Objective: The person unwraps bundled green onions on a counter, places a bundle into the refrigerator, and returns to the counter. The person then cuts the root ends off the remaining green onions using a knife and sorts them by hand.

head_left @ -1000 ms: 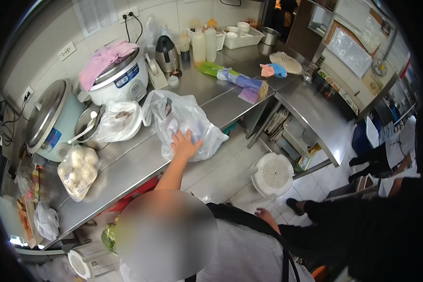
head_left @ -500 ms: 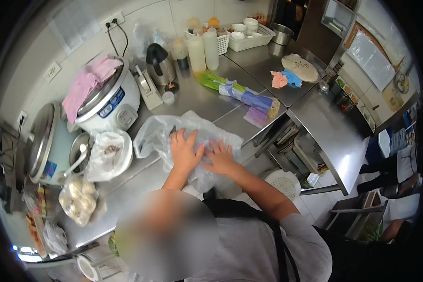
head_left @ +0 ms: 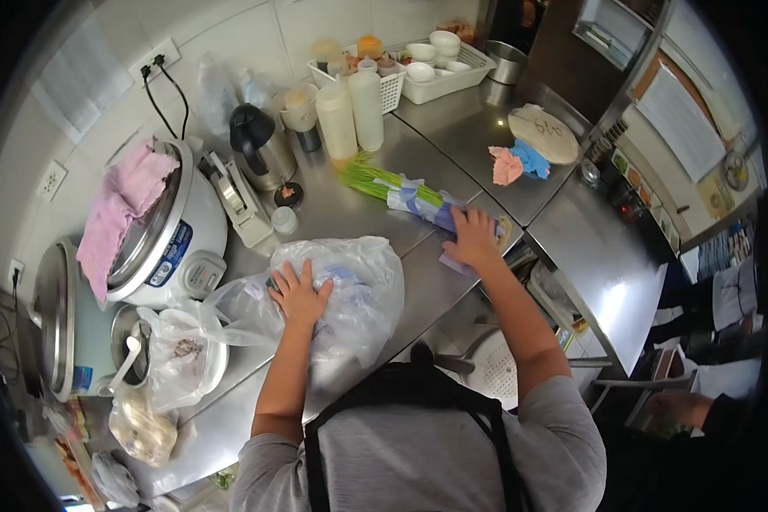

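Observation:
A crumpled clear plastic bag (head_left: 363,299) lies on the steel counter, with something bluish showing through it. My left hand (head_left: 300,294) rests flat on the bag, fingers spread. To the right, my right hand (head_left: 474,239) lies over the lower end of a bundle of thin green stalks (head_left: 371,181) wrapped in blue-and-white paper. Its fingers are apart across the wrapper and the thumb points toward the bag; the underside of the hand is hidden. The bundle lies slantwise on the counter, its green ends toward the squeeze bottles (head_left: 337,119).
A rice cooker (head_left: 179,247) with a pink cloth stands at left, near a bag-lined bowl (head_left: 188,350) and a tape dispenser (head_left: 239,200). Behind are a kettle (head_left: 260,149) and a basket of small bowls (head_left: 444,77). A round lid (head_left: 542,136) lies at right. Another person's hand (head_left: 687,410) shows at far right.
My right hand has left the plastic bag and moved right onto the wrapped bundle. My left hand stays on the bag, which now lies more spread out. The camera view has shifted.

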